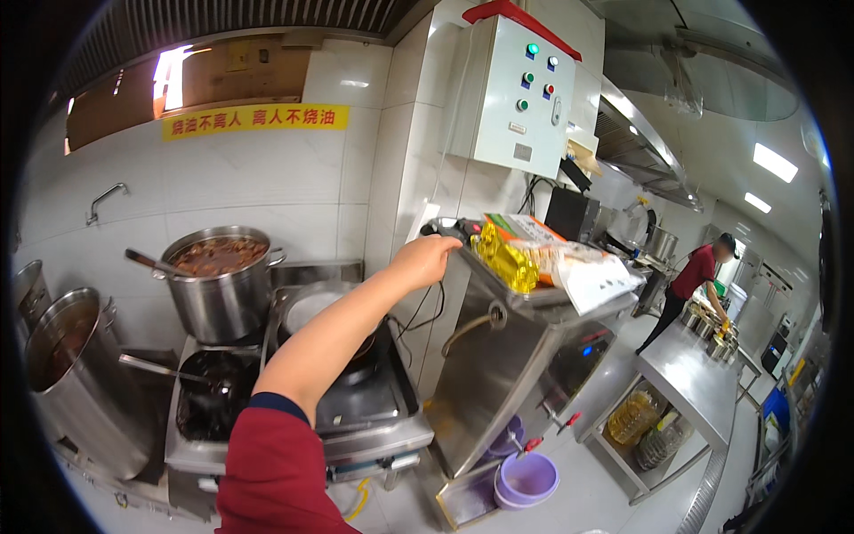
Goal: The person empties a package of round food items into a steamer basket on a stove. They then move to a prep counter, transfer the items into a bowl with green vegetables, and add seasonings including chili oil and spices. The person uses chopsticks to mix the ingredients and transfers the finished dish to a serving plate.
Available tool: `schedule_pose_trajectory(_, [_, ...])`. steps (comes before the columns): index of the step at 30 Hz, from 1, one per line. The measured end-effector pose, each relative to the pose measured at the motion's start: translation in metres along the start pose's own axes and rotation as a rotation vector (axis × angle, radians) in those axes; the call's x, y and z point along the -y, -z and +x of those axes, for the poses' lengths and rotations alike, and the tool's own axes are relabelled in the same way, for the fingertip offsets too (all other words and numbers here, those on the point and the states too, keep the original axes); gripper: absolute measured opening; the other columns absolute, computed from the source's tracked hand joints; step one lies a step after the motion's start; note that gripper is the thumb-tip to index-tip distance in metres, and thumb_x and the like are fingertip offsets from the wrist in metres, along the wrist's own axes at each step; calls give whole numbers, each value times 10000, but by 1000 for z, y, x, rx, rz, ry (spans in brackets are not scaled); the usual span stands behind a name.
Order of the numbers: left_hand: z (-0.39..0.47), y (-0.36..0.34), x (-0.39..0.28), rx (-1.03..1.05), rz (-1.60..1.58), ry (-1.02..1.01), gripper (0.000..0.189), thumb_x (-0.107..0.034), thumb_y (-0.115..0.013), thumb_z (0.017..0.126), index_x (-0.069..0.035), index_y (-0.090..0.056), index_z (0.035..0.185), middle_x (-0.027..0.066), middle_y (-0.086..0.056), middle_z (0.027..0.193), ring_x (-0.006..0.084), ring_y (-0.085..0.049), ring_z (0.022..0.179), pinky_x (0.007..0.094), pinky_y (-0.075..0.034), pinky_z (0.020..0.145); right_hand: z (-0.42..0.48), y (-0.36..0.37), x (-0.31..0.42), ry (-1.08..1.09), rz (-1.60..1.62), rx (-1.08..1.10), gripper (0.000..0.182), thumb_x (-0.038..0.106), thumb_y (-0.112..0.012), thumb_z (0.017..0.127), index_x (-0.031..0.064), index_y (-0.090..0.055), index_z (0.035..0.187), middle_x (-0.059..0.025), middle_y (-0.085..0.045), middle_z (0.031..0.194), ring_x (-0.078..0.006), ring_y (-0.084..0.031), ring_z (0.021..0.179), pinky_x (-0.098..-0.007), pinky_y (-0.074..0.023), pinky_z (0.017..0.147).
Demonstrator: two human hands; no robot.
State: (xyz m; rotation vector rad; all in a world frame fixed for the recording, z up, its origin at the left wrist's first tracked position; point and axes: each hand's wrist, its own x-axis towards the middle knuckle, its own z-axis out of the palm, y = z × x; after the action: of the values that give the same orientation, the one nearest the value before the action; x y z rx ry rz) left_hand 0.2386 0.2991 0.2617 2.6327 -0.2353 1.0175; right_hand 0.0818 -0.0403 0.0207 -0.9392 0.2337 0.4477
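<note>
My left hand [427, 260] reaches out to the left end of a metal tray [527, 297] on top of a steel cabinet. Its fingers are curled at the tray's rim beside dark items; whether they grip anything is hidden. In the tray lie a gold foil packet [505, 259], an orange and white printed package [534, 230] and a white paper or bag [596, 282]. My right hand is out of view. Below my forearm is a gas range [367, 427] with a covered or pale-topped pan [317, 304], partly hidden by the arm.
A steel stockpot [217, 294] of reddish-brown food with a handled utensil stands at left, near a taller pot [100, 400]. A ladle [160, 367] rests in a dark wok. Purple buckets [527, 477] stand under red-handled taps. A co-worker [694, 274] handles metal containers at a steel table [694, 380].
</note>
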Motion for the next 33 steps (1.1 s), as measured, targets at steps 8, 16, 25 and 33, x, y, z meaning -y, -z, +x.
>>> schedule_pose_trajectory(8, [146,-76,89,243,42,45,338,-56,-411,796,-179,-601,1046,108,-598,990,295,-551,914,376,-447,778,102,-63,38,79,28,-122,344,48,-528,708,-21,-515,1045,-145,-543,1087,-247,-536,988,-423,-430,856])
schedule_pose_trajectory(16, [175,-107,122,374,110,-64,361,-81,-413,771,-205,-611,1046,98,-615,958,289,-562,907,379,-449,783,148,-81,44,112,52,-168,350,43,-530,703,-22,-514,1046,-148,-545,1086,-245,-537,989,-420,-432,855])
schedule_pose_trajectory(25, [180,-108,131,375,53,-210,344,-76,-444,751,-186,-620,1026,114,-610,957,316,-563,872,395,-452,764,159,-75,38,141,78,-187,356,39,-533,697,-22,-513,1047,-150,-547,1085,-242,-539,990,-416,-434,853])
schedule_pose_trajectory(33, [184,-113,135,445,154,-195,328,-90,-477,762,-142,-600,1062,128,-597,1017,307,-549,939,372,-433,814,148,-60,31,142,124,-231,362,34,-535,691,-23,-512,1047,-152,-548,1084,-240,-541,990,-413,-437,851])
